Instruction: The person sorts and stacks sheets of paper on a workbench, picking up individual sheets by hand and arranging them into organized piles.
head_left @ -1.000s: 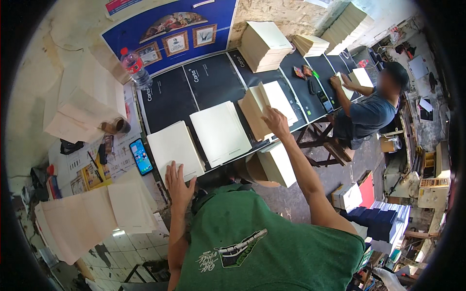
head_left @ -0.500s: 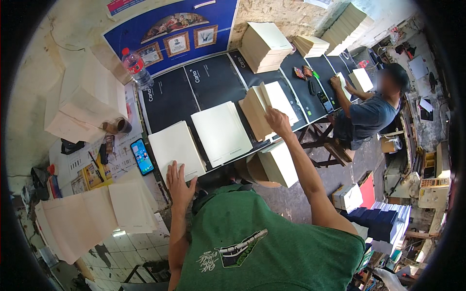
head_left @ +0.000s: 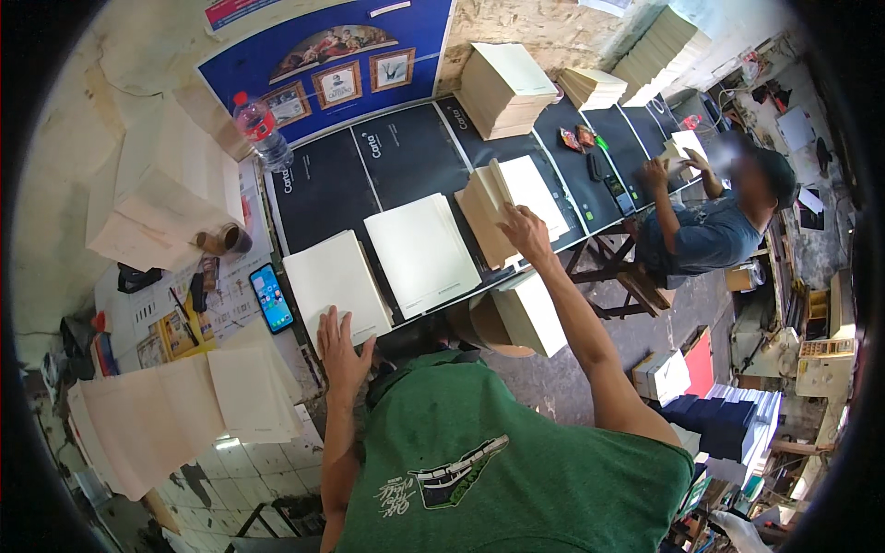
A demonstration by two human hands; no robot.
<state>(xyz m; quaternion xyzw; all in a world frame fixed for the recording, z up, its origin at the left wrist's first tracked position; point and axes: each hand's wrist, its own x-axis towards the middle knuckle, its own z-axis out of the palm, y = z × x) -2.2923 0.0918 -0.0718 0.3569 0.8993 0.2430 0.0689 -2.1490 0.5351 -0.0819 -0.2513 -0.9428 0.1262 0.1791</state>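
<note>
My left hand [head_left: 343, 348] rests with fingers spread at the near left corner of a stack of cream paper sheets [head_left: 334, 284]. Beside that stack lies a second one [head_left: 420, 253], its edges slightly fanned. My right hand [head_left: 525, 230] reaches to a third paper pile [head_left: 484, 212] and has its fingers bent around the near edge of some raised sheets. Those sheets stand up in a curled fold, and flat white sheets [head_left: 537, 195] lie to their right. My fingertips are partly hidden against the paper.
A phone [head_left: 271, 297] and a water bottle [head_left: 262, 132] lie left of the black-topped table [head_left: 323, 189]. Tall paper stacks [head_left: 507, 92] line the wall. More paper [head_left: 530, 311] sits below the table's near edge. A co-worker [head_left: 705, 217] handles paper at the far right.
My right hand has shifted slightly at the paper's edge, and the raised sheets have curled over more. My left hand stays put. The co-worker has leaned back and lifted both hands.
</note>
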